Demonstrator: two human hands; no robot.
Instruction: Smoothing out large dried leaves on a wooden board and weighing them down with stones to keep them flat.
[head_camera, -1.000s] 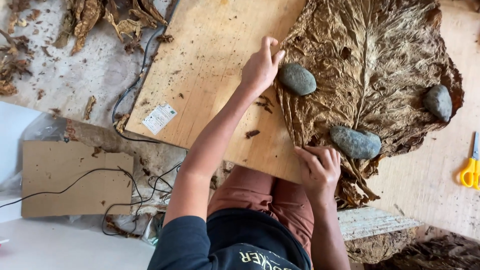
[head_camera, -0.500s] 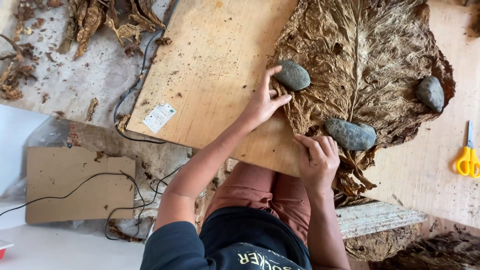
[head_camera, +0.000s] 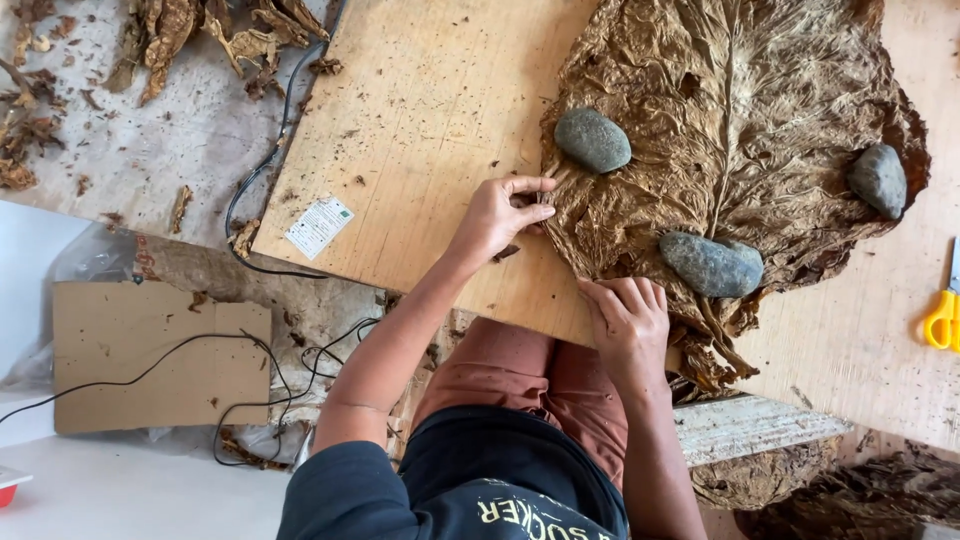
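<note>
- Dried tobacco leaf (head_camera: 740, 130) lies spread on the wooden worktop (head_camera: 430, 130), pinned by three grey stones (head_camera: 592, 139).
- Left hand (head_camera: 497, 217) pinches the leaf's edge, fingers curled.
- Right hand (head_camera: 628, 322) presses its lower edge, fingers bent.
- Yellow scissors (head_camera: 942, 318) far right.

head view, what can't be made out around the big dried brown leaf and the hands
Head view:
- Yellow-handled scissors: blades cut off by the right edge.
- Large dried brown leaf: top cut by the frame.
- Right hand: fingertips hidden under leaf edge.
- Left hand: grip unclear, fingers curled.
</note>
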